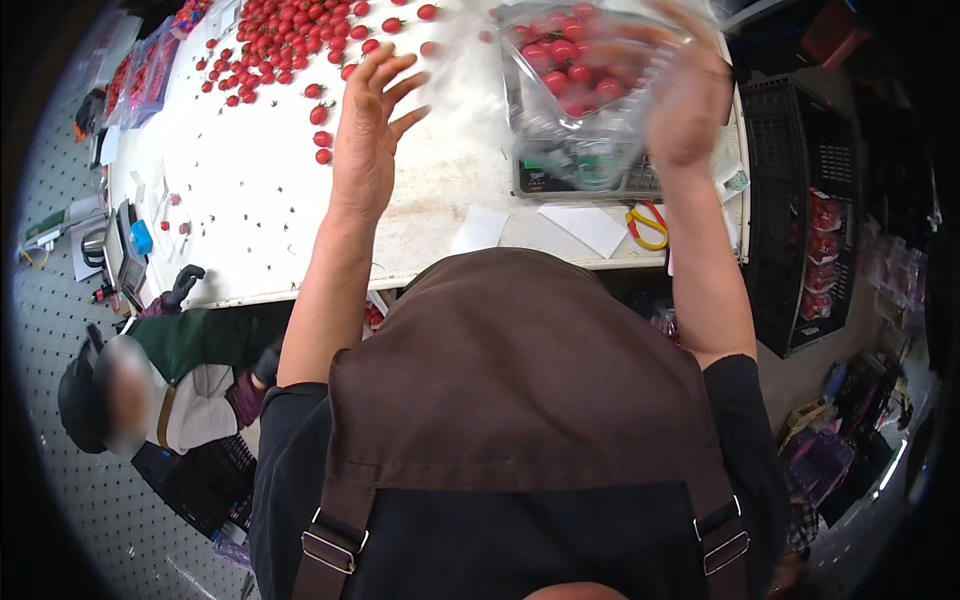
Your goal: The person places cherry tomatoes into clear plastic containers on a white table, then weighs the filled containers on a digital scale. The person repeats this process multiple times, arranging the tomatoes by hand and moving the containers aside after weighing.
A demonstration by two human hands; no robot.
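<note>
My left hand [379,131] is raised over the white table [247,180], its fingers spread and nothing in them. A clear plastic clamshell box [592,120] of red cherry tomatoes [562,52] is above a digital scale [540,178]. My right hand [690,105], blurred by motion, is at the right side of the box; whether it grips the box or its lid cannot be told. Left of my left hand lie a short row of tomatoes [322,139] and a large loose heap of them [300,30].
Scissors with yellow handles [646,227] and white paper sheets [585,229] lie at the near table edge. A black crate [802,225] with packed tomatoes stands at the right. A co-worker in black gloves [186,283] is at the lower left. Packed boxes [150,75] stand at the far left.
</note>
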